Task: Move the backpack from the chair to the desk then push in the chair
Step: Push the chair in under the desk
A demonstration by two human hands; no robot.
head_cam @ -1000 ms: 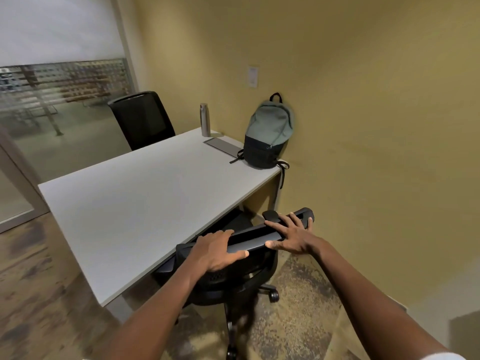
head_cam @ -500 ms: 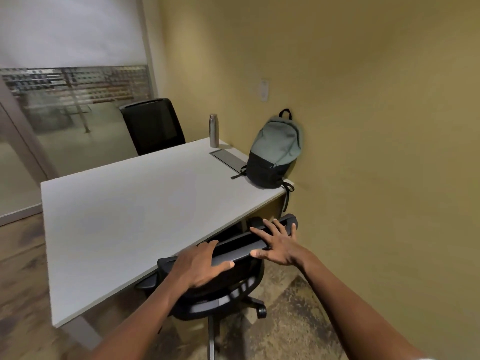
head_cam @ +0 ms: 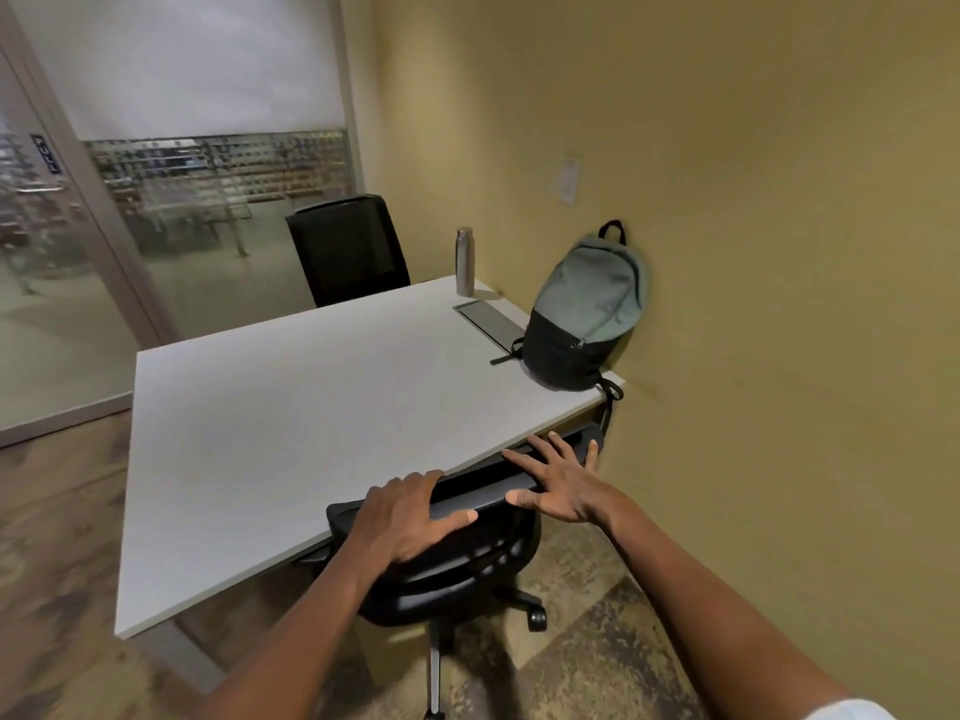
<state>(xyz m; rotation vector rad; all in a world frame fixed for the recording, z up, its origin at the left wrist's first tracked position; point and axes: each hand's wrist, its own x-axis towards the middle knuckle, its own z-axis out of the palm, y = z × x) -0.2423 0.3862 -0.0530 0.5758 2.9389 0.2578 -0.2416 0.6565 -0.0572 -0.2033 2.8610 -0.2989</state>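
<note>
The grey-green and black backpack (head_cam: pixel 584 314) stands upright on the far right corner of the white desk (head_cam: pixel 291 423), leaning against the yellow wall. A black office chair (head_cam: pixel 462 558) sits at the desk's near edge, its seat hidden under the desktop and its backrest top almost touching the edge. My left hand (head_cam: pixel 410 517) lies over the top of the backrest, fingers curled onto it. My right hand (head_cam: pixel 558 478) rests flat on the same top rail further right, fingers spread.
A steel bottle (head_cam: pixel 465 261) and a grey cable hatch (head_cam: pixel 491 324) sit near the backpack. A second black chair (head_cam: pixel 348 249) stands at the desk's far side. A glass partition (head_cam: pixel 78 283) is on the left, the yellow wall close on the right.
The chair has rolled forward under the desk, with both hands staying on its backrest. My view has moved closer to the desk.
</note>
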